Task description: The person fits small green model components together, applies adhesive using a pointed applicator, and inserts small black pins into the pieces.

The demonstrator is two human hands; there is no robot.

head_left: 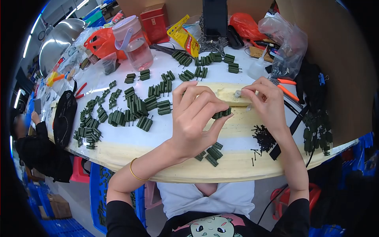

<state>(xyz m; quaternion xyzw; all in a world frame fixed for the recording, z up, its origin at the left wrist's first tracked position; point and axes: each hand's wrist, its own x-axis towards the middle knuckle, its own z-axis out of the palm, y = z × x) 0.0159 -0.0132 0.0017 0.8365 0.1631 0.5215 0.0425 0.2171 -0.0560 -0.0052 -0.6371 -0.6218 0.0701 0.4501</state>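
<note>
My left hand [195, 118] pinches a small dark green ribbed part [222, 113] between thumb and fingertips, over the middle of the table. To its right, my right hand [267, 98] has its thumb and forefinger closed on a small whitish piece [238, 93], held beside a pale yellow block [231, 96]. Many similar green parts [136, 104] lie in groups left of my left hand. A few more green parts [213, 154] rest below it. Under my right wrist is a pile of small black pins [263, 138].
A pink-lidded clear jug [136, 47], a red box [154, 21] and a phone [215, 17] stand at the back. Orange-handled pliers [288, 91] and a squeeze bottle [258, 68] lie right. A blue crate [96, 197] is below the table. Another person [39, 146] sits far left.
</note>
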